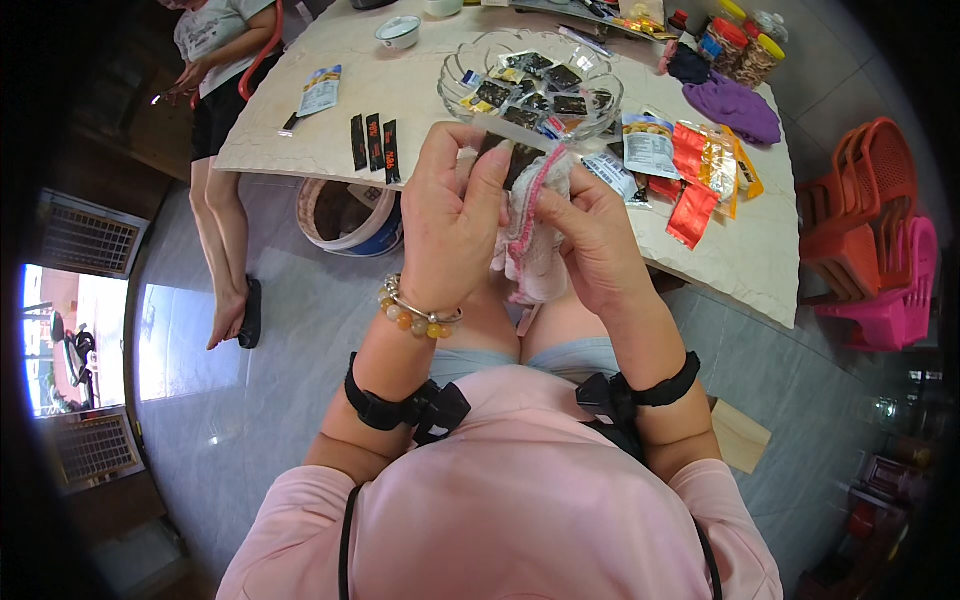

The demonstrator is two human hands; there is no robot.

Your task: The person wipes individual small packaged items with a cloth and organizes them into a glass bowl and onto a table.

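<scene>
Between the thumb and fingers of my left hand [454, 214] is a small clear packet [525, 161] with dark contents, raised over the table's near edge. My right hand [604, 240] grips a white cloth [546, 266] with a pink border, bunched right against the packet. Just beyond both hands stands a scalloped glass bowl [451, 84], which contains several similar dark packets [566, 105] and a few colourful ones. Three slim black sachets [375, 142] lie side by side to the left. A printed pouch [651, 146] and shiny red packets [690, 216] lie to the right.
The pale table [750, 266] also bears another pouch [320, 90], an enamel bowl [398, 32], a purple cloth [731, 109] and lidded jars [757, 61]. A bucket [379, 234] stands below its near edge. Plastic chairs [870, 202] are at right; a person [225, 71] sits at left.
</scene>
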